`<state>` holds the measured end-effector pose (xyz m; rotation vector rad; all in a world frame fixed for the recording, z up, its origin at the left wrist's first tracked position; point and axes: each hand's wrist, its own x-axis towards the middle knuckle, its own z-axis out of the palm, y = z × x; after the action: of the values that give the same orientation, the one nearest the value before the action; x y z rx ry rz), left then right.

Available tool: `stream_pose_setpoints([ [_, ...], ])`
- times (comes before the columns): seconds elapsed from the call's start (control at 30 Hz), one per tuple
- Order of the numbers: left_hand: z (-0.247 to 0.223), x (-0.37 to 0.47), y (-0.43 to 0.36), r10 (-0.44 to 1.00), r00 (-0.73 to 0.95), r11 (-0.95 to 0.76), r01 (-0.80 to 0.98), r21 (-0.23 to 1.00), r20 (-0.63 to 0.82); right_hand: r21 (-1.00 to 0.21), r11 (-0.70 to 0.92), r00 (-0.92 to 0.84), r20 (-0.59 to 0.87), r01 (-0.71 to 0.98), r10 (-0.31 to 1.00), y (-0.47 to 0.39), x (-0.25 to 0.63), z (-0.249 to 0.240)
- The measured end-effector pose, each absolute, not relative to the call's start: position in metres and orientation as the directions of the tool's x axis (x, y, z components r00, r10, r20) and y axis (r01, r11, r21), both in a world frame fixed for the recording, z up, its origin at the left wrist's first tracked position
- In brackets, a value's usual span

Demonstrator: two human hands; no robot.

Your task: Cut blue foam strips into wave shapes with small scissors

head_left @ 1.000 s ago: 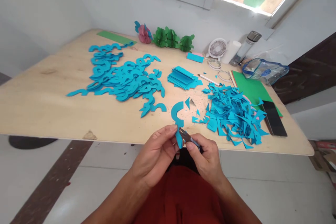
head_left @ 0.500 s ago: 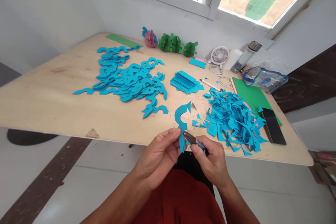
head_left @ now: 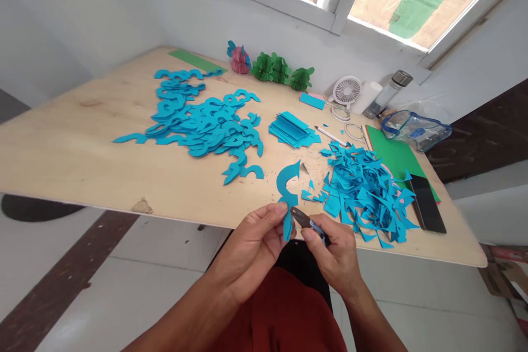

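A curved blue paper piece (head_left: 285,182) is pinched between the thumb and fingers of my left hand (head_left: 260,236), its arc standing up above them near the table's front edge. My right hand (head_left: 336,250) is closed round dark-bladed scissors (head_left: 303,219), whose tips point left at the paper, close beside my left fingertips. Whether the blades touch the paper I cannot tell. A large pile of curved blue cutouts (head_left: 210,126) lies to the left. Blue paper scraps (head_left: 367,187) are heaped on the right, and a stack of blue paper (head_left: 291,129) lies between the two.
Along the wall stand a pink paper ball (head_left: 240,60), green paper shapes (head_left: 278,69), a small white fan (head_left: 347,91) and a bottle (head_left: 388,93). On the right are tape rolls (head_left: 340,113), a clear bag (head_left: 416,129), green paper (head_left: 388,148) and a phone (head_left: 427,203).
The view has shifted slightly. The scissors have drawn a little away from the blue paper, which is turned slightly in my left fingers.
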<state>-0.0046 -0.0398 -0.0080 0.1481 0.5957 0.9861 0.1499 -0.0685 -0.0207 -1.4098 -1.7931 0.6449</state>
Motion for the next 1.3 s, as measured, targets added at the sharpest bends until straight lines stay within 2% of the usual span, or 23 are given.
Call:
stream_pose_setpoints([
  [0.43, -0.01, 0.0, -0.04, 0.839, 0.349, 0.517, -0.75, 0.413, -0.416, -0.758, 0.216, -0.055, 0.231, 0.615, 0.971, -0.072, 0.143, -0.016],
  [0.8, -0.012, 0.001, -0.045, 0.845, 0.314, 0.506, -0.73, 0.458, -0.433, -0.806, 0.129, 0.01, 0.165, 0.577, 0.986, -0.077, 0.136, -0.009],
  [1.3, -0.008, 0.005, -0.045, 0.846, 0.331, 0.496, -0.777, 0.389, -0.418, -0.776, 0.196, 0.002, 0.247, 0.6, 0.969, -0.077, 0.135, -0.007],
])
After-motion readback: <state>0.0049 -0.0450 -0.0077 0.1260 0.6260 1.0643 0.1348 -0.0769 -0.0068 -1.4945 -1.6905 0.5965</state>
